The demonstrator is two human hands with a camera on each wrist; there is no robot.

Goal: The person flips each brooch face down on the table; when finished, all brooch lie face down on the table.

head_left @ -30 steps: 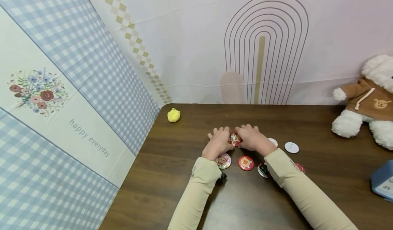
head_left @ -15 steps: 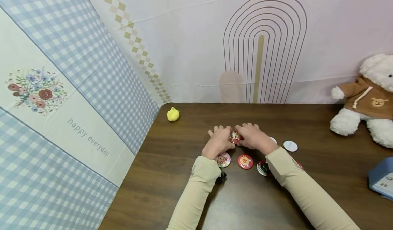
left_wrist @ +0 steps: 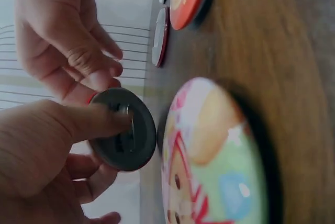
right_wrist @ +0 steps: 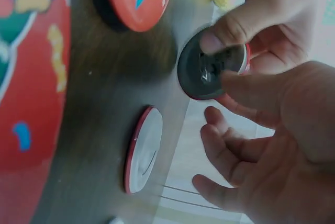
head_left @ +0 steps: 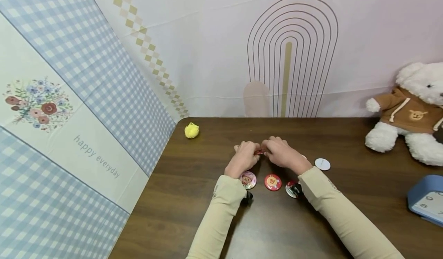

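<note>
Both hands meet over the table around one round pin badge (head_left: 260,151), tilted nearly edge-on in the head view. My left hand (head_left: 243,157) pinches it, thumb flat on its dark back, beside the metal pin (left_wrist: 131,127). My right hand (head_left: 282,154) pinches the opposite side, its thumb on the back in the right wrist view and its other fingers spread. The badge's front faces away from both wrist cameras; a red rim shows. Nearer the body lie a pink cartoon badge (head_left: 248,180), a red badge (head_left: 273,182) and a red, green and white badge (head_left: 292,190).
Right of the right hand, a badge lies white back up (head_left: 322,164); another white-backed badge (right_wrist: 145,150) is mostly hidden by the wrist in the head view. A yellow mesh ball (head_left: 191,130) sits far left. A teddy bear (head_left: 412,115) and blue clock (head_left: 425,197) stand right.
The held badge has tipped from showing its picture to nearly edge-on in the head view. Both hands stay together on it, having shifted slightly; the head view has turned a little right.
</note>
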